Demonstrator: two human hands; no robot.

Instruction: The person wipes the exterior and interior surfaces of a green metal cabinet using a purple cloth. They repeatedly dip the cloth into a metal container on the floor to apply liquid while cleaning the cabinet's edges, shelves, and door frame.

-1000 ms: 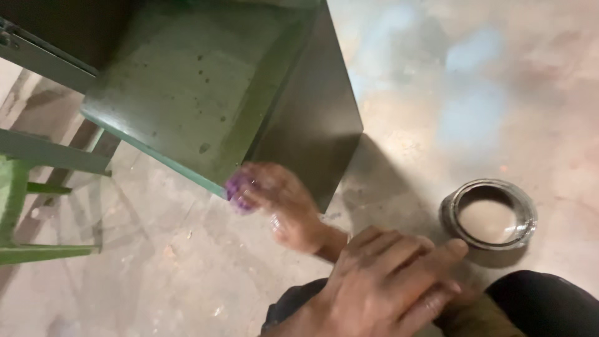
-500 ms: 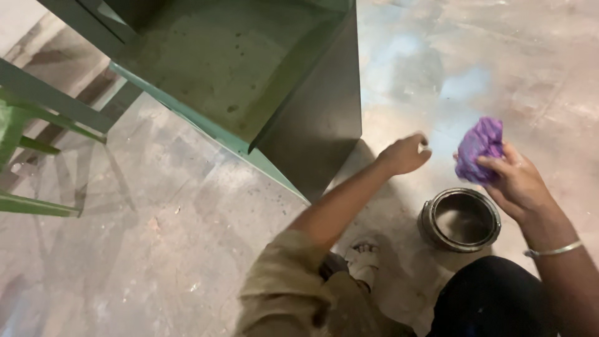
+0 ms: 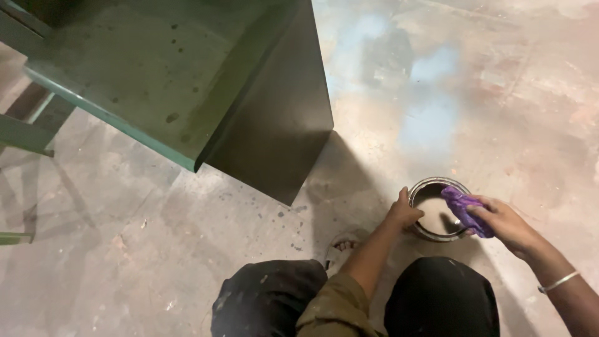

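A small round metal tin (image 3: 427, 189) stands on the concrete floor in front of my knees. My left hand (image 3: 404, 213) rests against the tin's left rim. My right hand (image 3: 504, 223) holds a crumpled purple cloth (image 3: 462, 206) over the tin's right side, with the cloth dipping into the opening. A bangle sits on my right wrist. The tin's contents look pale and dull.
A green metal cabinet (image 3: 187, 75) with a dark side panel stands at the upper left, close to the tin. Green frame bars (image 3: 25, 134) lie at the far left. My knees in dark trousers (image 3: 349, 299) fill the bottom edge. The floor is stained concrete.
Both hands have come down to the tin. The right hand brought the purple cloth from above down into the tin's opening, and the left hand settled on the rim.
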